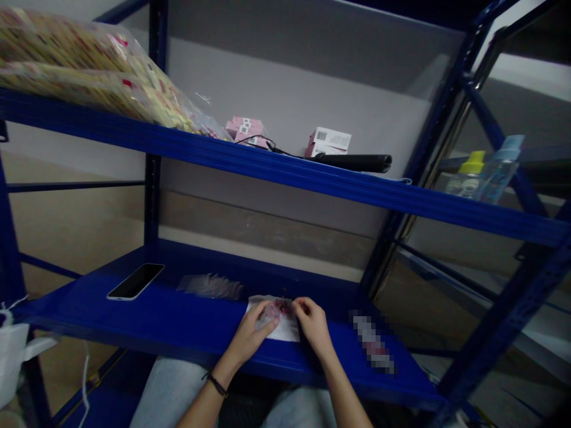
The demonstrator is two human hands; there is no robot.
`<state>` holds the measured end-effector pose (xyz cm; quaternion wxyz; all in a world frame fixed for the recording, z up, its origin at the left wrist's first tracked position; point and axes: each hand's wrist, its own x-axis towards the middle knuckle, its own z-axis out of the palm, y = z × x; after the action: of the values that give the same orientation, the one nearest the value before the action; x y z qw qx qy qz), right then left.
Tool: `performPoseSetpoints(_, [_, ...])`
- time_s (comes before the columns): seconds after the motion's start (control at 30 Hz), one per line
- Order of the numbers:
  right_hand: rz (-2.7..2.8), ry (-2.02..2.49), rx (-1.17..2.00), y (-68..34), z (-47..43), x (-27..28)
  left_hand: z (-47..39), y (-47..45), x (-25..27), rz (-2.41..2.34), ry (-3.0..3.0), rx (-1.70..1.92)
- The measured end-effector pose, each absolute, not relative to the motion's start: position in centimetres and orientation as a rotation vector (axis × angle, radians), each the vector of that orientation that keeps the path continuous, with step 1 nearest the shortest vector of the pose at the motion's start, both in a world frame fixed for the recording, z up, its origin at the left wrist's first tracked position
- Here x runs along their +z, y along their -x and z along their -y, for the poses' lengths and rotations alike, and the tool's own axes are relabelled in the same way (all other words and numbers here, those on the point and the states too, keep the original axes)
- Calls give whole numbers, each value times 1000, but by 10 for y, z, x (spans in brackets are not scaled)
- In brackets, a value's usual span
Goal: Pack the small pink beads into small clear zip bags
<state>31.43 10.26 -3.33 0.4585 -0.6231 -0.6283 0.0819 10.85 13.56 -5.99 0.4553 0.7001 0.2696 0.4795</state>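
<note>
My left hand (253,331) is closed on a small clear plastic bag (264,320) over the lower blue shelf. Beneath both hands lies a white sheet of paper (285,333). Small dark red pieces (282,307) show on it between the hands, too small to name. At the paper's right edge, my right hand (313,324) has its thumb and forefinger pinched together; whatever they hold is hidden. Left of the paper is a spread of small clear packets (214,286).
A phone (136,282) lies at the shelf's left. Right of my hands is a pixelated patch (372,342). The upper shelf (267,163) carries filled plastic bags (89,71), pink-and-white boxes (329,141), a black tube (357,163) and clear bottles (499,169).
</note>
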Motion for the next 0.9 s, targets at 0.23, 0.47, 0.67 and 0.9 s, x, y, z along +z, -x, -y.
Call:
performPoseSetpoints(0.23, [1750, 1356, 253, -273, -95, 10, -133, -105, -58, -563, -1738, 1205])
performPoseSetpoints(0.47, [1653, 1808, 63, -323, -163, -13, -135, -101, -62, -493, -1400, 1243])
performPoseSetpoints(0.67, [1706, 1896, 128, -327, -199, -36, -142, -101, -74, -477, -1229, 1250])
performPoseSetpoints(0.9, [1727, 1732, 236, -310, -188, -5, -138, -101, -65, -471, -1228, 1250])
